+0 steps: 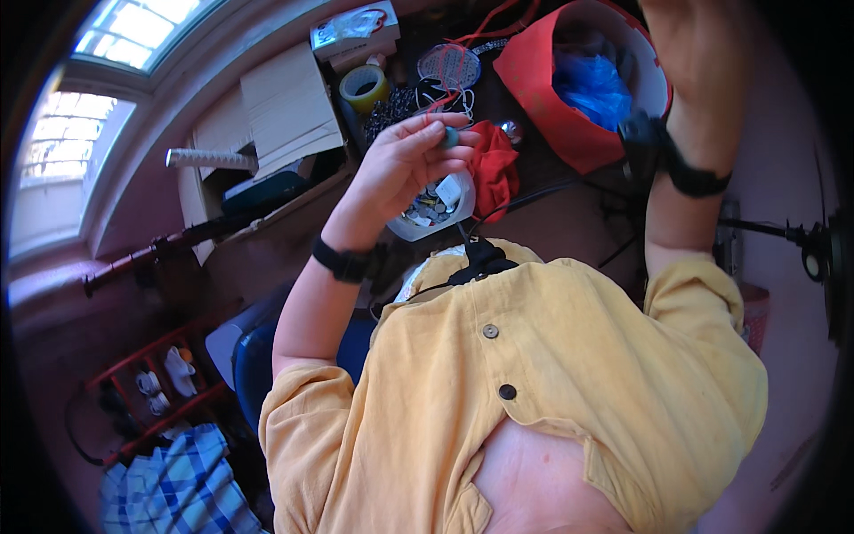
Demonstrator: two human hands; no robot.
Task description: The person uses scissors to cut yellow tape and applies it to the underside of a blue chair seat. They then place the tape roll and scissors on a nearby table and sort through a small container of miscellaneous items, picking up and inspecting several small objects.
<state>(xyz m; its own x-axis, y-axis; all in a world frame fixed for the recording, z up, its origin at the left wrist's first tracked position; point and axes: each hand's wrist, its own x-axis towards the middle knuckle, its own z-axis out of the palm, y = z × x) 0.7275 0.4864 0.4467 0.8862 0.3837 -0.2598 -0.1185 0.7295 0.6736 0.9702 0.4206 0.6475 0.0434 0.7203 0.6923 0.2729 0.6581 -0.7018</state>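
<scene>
My left hand (414,160) is raised over a white plastic tub (424,233). A small round teal piece (450,137), perhaps a button, is pinched between its thumb and fingers. In the tub lie several small round grey and coloured pieces, partly hidden by the hand. Beside it sits a bunched red cloth (493,169). My right arm stretches up along the right side, past a red paper bag (534,76) with blue plastic (594,92) inside. Of my right hand (694,22) only a part shows at the top edge; its fingers are out of the picture.
An opened cardboard box (289,102) stands at the left by the window. Behind the tub are a tape roll (364,86), a white box (356,36), a round mesh item (449,67) and tangled cords. A red rack (169,383) and checked cloth (182,485) lie lower left.
</scene>
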